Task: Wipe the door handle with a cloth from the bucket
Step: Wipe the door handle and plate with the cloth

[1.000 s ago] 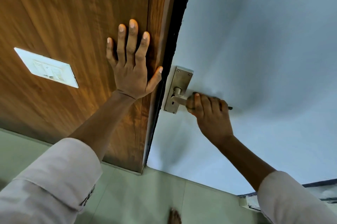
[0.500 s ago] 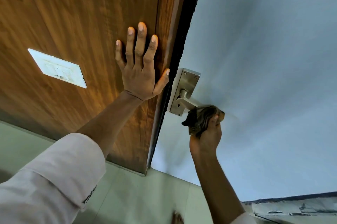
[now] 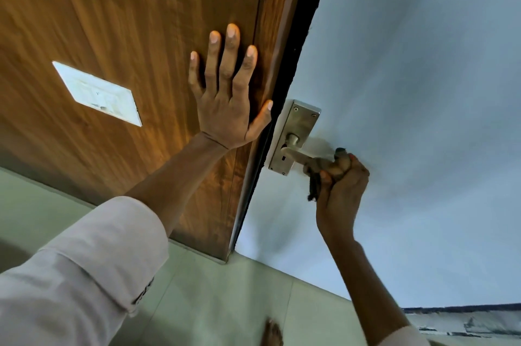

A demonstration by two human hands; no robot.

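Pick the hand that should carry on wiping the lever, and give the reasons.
Right. The right hand already grips the cloth wrapped around the door handle. The left hand lies flat and empty on the wooden panel, bracing.

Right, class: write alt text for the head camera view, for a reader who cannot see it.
A person's right hand grips a dark cloth around the lever of a metal door handle on a pale door. The left hand presses flat, fingers spread, on the wooden panel beside it, near a white switch plate.
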